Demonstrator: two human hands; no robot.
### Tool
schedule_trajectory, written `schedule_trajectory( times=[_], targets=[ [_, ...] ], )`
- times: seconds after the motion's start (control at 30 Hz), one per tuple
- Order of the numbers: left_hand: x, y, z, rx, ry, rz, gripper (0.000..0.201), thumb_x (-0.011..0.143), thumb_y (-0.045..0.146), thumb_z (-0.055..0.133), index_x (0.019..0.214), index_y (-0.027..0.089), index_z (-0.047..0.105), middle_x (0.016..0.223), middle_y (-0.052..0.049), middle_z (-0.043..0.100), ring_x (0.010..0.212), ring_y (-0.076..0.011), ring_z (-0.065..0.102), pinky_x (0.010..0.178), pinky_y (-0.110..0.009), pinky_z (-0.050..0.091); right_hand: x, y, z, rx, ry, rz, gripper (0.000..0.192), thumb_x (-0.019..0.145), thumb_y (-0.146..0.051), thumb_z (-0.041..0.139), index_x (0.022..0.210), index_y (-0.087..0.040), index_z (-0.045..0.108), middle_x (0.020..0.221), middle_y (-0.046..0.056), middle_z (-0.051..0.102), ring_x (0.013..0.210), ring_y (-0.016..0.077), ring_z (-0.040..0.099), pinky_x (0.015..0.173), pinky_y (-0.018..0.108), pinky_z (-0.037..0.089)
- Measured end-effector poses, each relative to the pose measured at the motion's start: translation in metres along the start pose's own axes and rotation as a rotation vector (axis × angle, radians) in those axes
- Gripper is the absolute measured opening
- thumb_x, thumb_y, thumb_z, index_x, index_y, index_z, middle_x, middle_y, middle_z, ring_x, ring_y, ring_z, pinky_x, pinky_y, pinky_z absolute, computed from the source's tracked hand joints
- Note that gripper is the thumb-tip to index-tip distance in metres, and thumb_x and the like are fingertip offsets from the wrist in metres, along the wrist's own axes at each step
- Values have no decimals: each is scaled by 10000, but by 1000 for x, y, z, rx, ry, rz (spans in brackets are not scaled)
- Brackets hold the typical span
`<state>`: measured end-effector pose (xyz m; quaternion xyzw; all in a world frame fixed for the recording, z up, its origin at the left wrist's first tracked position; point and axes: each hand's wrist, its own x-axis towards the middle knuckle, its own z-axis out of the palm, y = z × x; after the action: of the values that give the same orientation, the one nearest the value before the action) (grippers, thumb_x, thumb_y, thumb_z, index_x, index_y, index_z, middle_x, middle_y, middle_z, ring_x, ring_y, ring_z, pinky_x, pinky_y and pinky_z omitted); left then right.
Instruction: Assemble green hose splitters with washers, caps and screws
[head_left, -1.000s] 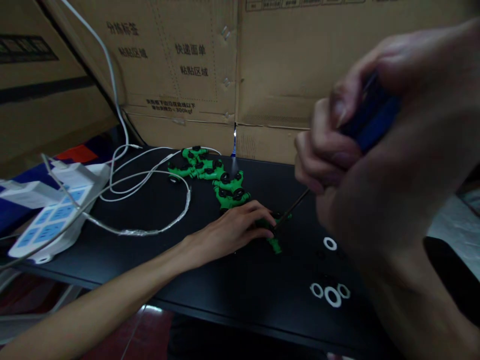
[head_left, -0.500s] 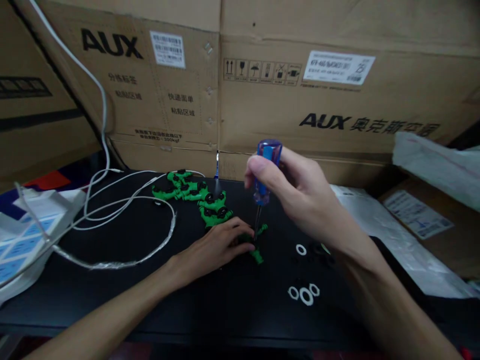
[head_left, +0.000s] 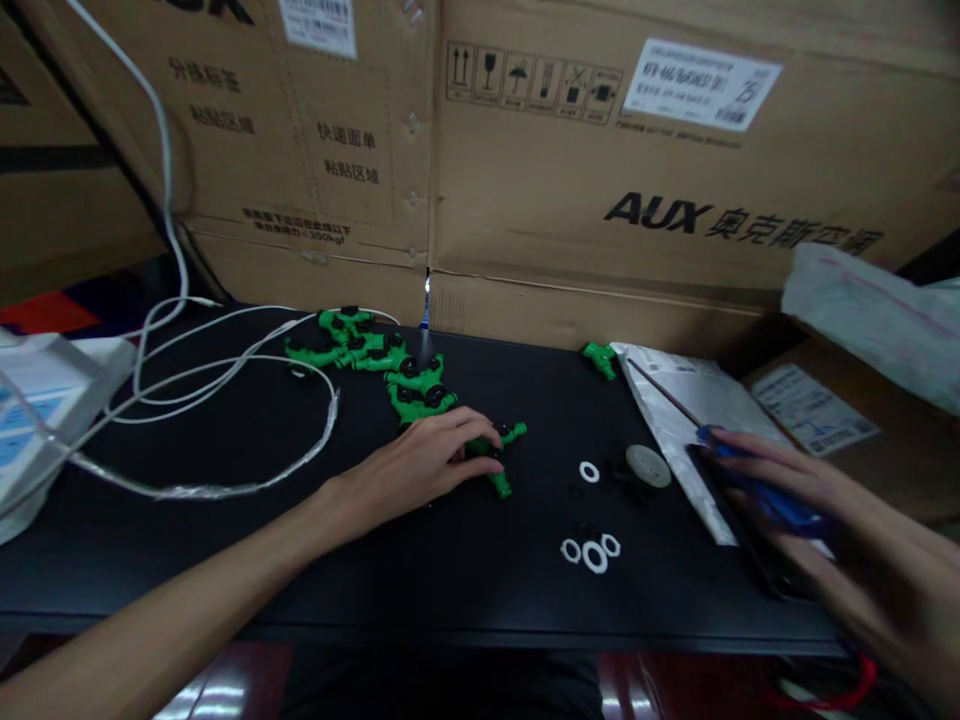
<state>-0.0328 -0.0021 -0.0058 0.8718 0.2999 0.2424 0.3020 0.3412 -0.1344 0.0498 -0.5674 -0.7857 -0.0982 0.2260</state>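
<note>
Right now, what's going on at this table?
A person's left hand grips a branched green piece on the black table. The right hand, blurred, holds a blue-handled screwdriver off to the right, its tip well away from that piece. Between the hands lie four white rings and a round, pale disc. More green pieces lie beyond the left hand, and a lone one sits beside a white packet.
</note>
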Motion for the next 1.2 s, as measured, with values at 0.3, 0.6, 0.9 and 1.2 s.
schedule_trajectory(
  times=[0.3,0.6,0.9,1.2],
  targets=[
    [1,2,2,99,-18,-28,327,996,473,566,1228,253,639,1284,-40,632,803,-116,646,791,-271,552,-73,17,57,-144,-124,-88,479,1001,-333,478,1456,-185,508,1509,166,521,1198,333,676,978,472,607],
    [3,14,-4,149,84,-23,392,946,505,634,1247,255,627,1316,-45,623,650,-81,573,657,-252,532,-58,-2,61,-183,-20,-49,431,1041,-386,385,1187,-113,686,1300,216,662,1116,343,714,933,554,618],
    [55,53,47,336,-205,302,192,993,311,603,1080,152,666,1031,-70,673,1031,-237,590,929,-350,466,-49,-11,69,-124,51,44,420,1035,-409,420,1109,-147,740,1223,157,722,1113,332,704,942,554,604],
    [70,53,72,149,-250,221,221,982,60,423,1048,175,600,1092,-62,625,995,-197,609,926,-324,468,4,-44,45,95,218,27,187,985,-193,566,1085,-149,717,1202,133,717,1124,225,693,986,403,589]
  ],
)
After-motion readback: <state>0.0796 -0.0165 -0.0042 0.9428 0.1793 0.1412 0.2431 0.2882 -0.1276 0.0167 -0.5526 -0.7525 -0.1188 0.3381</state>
